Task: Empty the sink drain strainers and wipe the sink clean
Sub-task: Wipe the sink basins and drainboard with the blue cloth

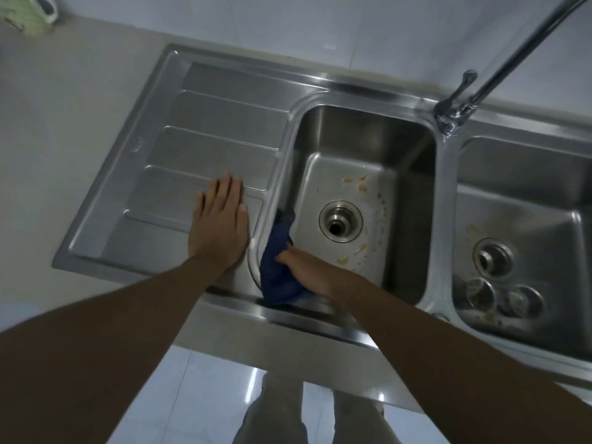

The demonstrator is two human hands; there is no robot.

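A steel double sink fills the view. My right hand [307, 272] presses a dark blue cloth [277, 270] against the left wall of the left basin [365, 136], near its front corner. Yellowish food smears [355, 182] lie on that basin's floor around the open drain [340, 225], which has no strainer in it. My left hand [221, 224] rests flat, fingers straight, on the ribbed draining board [198, 139]. In the right basin [525, 187], two strainers [499, 298] lie near the front by its drain [493, 258], amid small bits of debris.
A chrome tap [461, 100] with a long spout rises between the basins at the back. A green and white object [30, 14] sits on the counter at the far left corner. White tiled wall behind; glossy floor and my legs below.
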